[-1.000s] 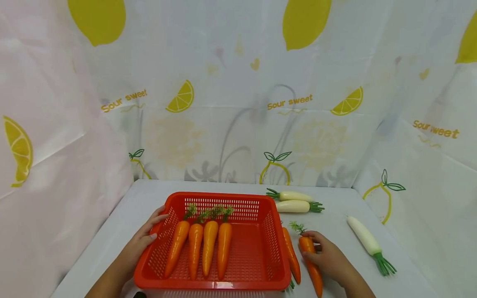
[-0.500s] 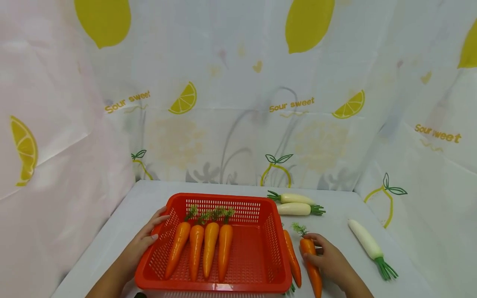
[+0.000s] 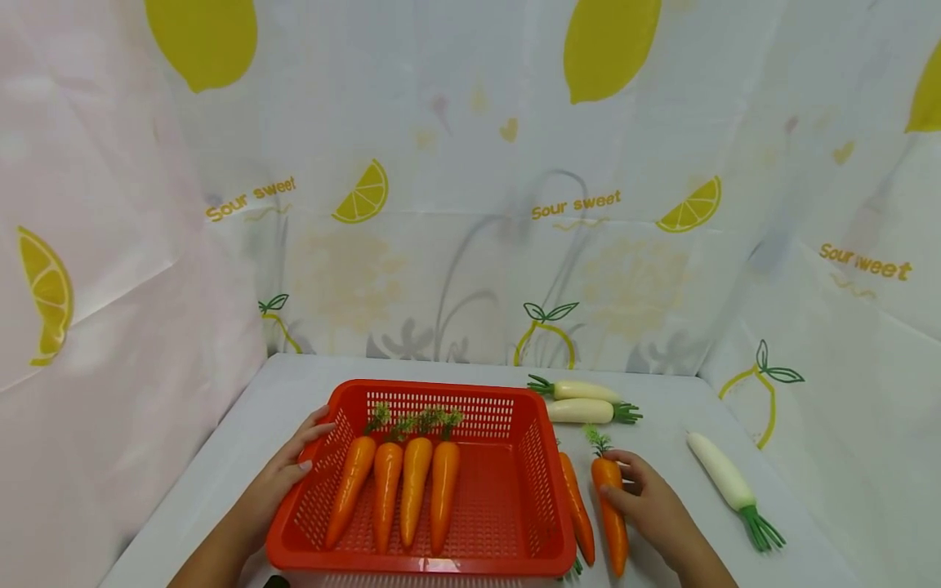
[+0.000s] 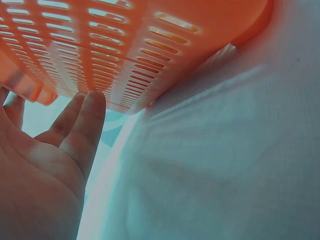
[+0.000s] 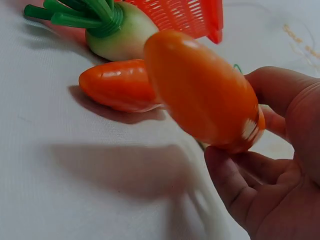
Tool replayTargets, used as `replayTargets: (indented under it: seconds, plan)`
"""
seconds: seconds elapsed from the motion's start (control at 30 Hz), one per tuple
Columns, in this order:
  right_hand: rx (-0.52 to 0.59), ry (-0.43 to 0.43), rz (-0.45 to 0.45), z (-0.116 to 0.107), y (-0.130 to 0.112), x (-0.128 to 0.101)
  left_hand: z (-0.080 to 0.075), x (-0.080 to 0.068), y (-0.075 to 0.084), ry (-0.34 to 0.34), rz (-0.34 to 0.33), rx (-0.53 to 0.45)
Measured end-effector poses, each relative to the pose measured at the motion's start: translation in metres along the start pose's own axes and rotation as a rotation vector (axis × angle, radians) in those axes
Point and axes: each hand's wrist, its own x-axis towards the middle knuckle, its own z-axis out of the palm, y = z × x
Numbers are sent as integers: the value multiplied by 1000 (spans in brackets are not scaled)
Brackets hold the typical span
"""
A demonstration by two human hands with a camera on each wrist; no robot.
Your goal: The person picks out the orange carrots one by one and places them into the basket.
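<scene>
A red slotted basket point(image 3: 544, 482) holds several orange carrots point(image 3: 412, 482) lying side by side. My left hand point(image 3: 309, 445) rests with straight fingers point(image 4: 85, 120) against the left outer wall of the basket point(image 4: 125, 45). Just right of the basket, my right hand point(image 3: 625, 490) grips an orange carrot point(image 3: 608, 506) near its leafy end. In the right wrist view that held carrot point(image 5: 205, 92) hangs a little above the cloth, fingers point(image 5: 235, 185) curled under it. A second carrot point(image 3: 577, 510) lies between it and the basket.
Two white radishes point(image 3: 588, 402) lie behind the right hand and a third radish point(image 3: 724, 474) lies at the far right. A radish point(image 5: 122, 30) and the loose carrot point(image 5: 117, 85) show near the basket corner point(image 5: 190, 15). Lemon-print cloth walls the table on three sides.
My right hand has drawn the carrot slightly away from me and raised it off the cloth. The left hand and the basket have stayed put.
</scene>
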Motion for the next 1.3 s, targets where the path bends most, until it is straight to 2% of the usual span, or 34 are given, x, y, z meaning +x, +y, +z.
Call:
replayTargets:
  seconds: [0.13,0.37,0.6,0.9,1.1,1.3]
  plan:
    - [57,-3,-3,0,-3,-1,0,0,0,3,-8,0]
    - [168,-18,-26,0,-11,-6,0,0,1,-6,22,13]
    - [245,-29,-35,0,-19,-8,0,1,2,7,2,11]
    - [369,-18,-56,9,-36,-19,-1,-2,1,-6,17,45]
    - [315,-1,-110,12,-47,-23,-1,-4,3,-4,3,33]
    - [253,-46,-168,9,-63,-21,1,-3,2,-4,26,16]
